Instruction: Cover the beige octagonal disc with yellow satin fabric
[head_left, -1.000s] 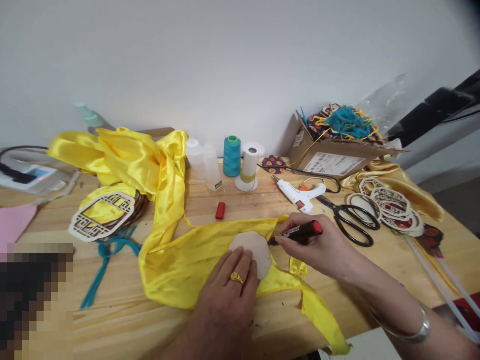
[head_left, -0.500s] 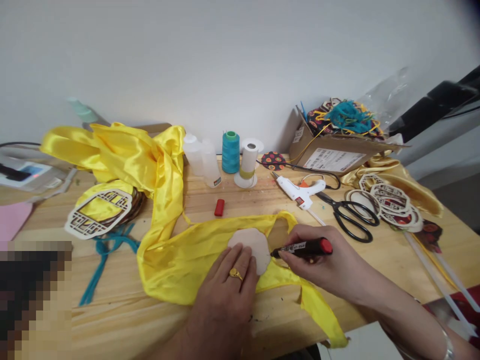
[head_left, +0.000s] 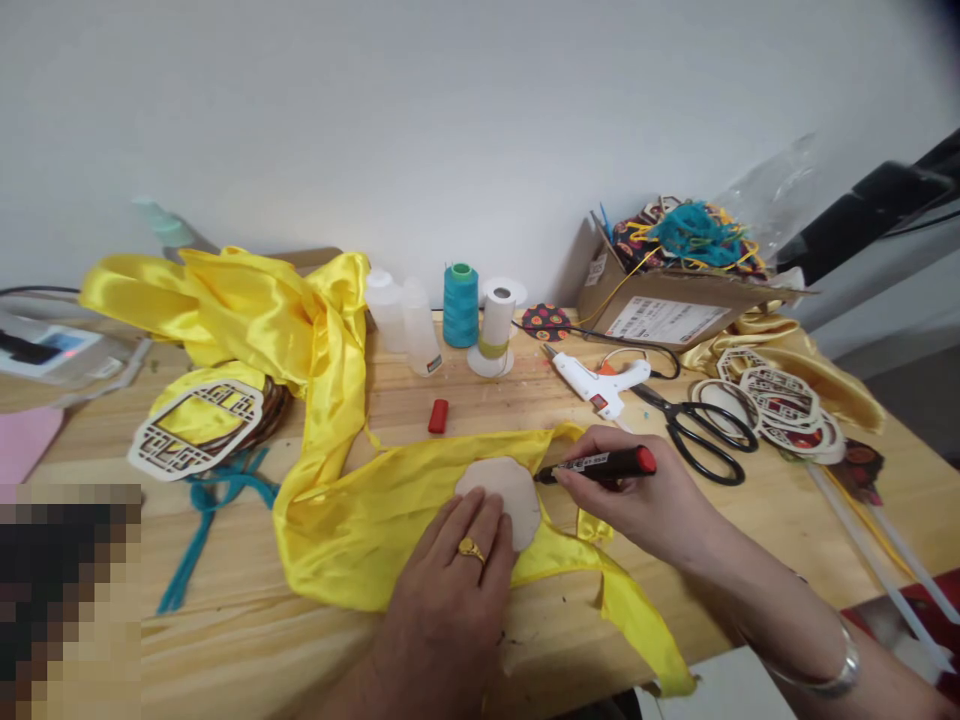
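Note:
My left hand point(head_left: 457, 590), with a gold ring, lies flat with fingers stretched on a pale scalloped template point(head_left: 504, 490) that rests on yellow satin fabric point(head_left: 360, 520). My right hand point(head_left: 637, 505) grips a black marker with a red end point(head_left: 600, 466). The marker's tip touches the template's right edge. The fabric runs back to a bunched heap at the far left of the wooden table point(head_left: 225, 640).
A red marker cap point(head_left: 439, 416), a white glue gun point(head_left: 600, 385), black scissors point(head_left: 697, 425), a teal thread spool point(head_left: 460, 305), a white spool point(head_left: 496, 330), two plastic bottles point(head_left: 409, 325), a cardboard box of scraps point(head_left: 675, 290), several fretwork frames point(head_left: 780, 405) and another frame point(head_left: 196, 430) crowd the table.
The marker tip moved along the template's right edge, down and then back up. My left hand stayed pressed on the template. The view shifted slightly.

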